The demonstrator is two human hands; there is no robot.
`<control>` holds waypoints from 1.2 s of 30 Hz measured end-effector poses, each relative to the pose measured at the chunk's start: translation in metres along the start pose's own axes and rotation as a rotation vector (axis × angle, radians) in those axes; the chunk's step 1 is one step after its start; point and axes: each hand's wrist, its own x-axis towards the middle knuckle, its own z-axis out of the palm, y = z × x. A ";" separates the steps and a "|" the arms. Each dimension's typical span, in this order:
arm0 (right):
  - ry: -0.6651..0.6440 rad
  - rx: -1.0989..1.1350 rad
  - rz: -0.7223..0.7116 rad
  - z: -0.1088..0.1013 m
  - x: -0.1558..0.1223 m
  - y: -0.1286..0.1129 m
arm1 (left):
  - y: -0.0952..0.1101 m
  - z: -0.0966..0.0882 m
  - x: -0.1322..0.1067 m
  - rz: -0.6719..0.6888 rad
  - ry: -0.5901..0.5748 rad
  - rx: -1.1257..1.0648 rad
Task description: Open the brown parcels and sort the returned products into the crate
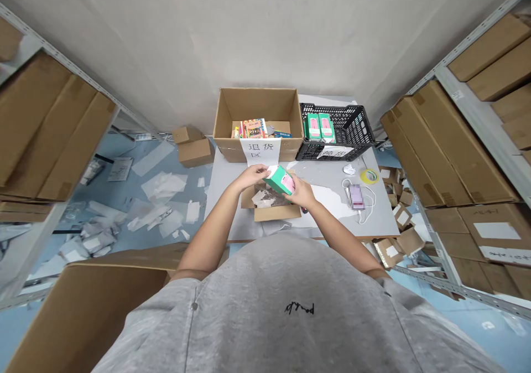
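I hold a small green and pink box (281,180) over the grey table (373,218), tilted, just above a small open cardboard carton (271,204). My right hand (302,192) is wrapped round the box's near end. At its far end, where a white flap shows, the fingers of my left hand (253,175) are pinched. Crumpled clear wrapping lies in the carton below.
At the table's back stand a large open cardboard box (258,123) with a paper label and a black plastic crate (338,125) holding green and pink boxes. A phone (355,197) with white cable and a tape roll (369,175) lie right. Shelves of cartons flank both sides; litter covers the floor.
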 end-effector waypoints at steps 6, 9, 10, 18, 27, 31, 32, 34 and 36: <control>-0.044 -0.078 -0.079 -0.017 0.004 0.002 | 0.005 0.005 -0.005 -0.014 -0.094 -0.029; -0.043 -0.078 -0.084 -0.019 0.003 0.003 | 0.003 0.012 -0.002 0.018 -0.015 0.042; -0.034 -0.075 -0.079 -0.019 0.002 0.004 | 0.002 0.014 -0.001 0.031 0.023 0.053; 0.055 -0.035 -0.047 -0.015 -0.006 0.015 | -0.004 0.019 0.002 0.264 0.552 0.172; 0.031 -0.077 -0.052 -0.017 -0.003 0.019 | 0.003 0.030 -0.011 0.515 0.199 0.391; -0.006 -0.135 -0.050 -0.030 -0.001 0.018 | -0.002 0.032 -0.010 0.508 0.160 0.345; -0.026 -0.158 -0.058 -0.033 -0.001 0.018 | -0.003 0.033 -0.009 0.507 0.163 0.327; -0.058 -0.197 -0.073 -0.040 0.000 0.017 | -0.005 0.035 -0.009 0.510 0.167 0.289; -0.076 -0.221 -0.092 -0.044 0.001 0.016 | -0.008 0.036 -0.008 0.511 0.175 0.266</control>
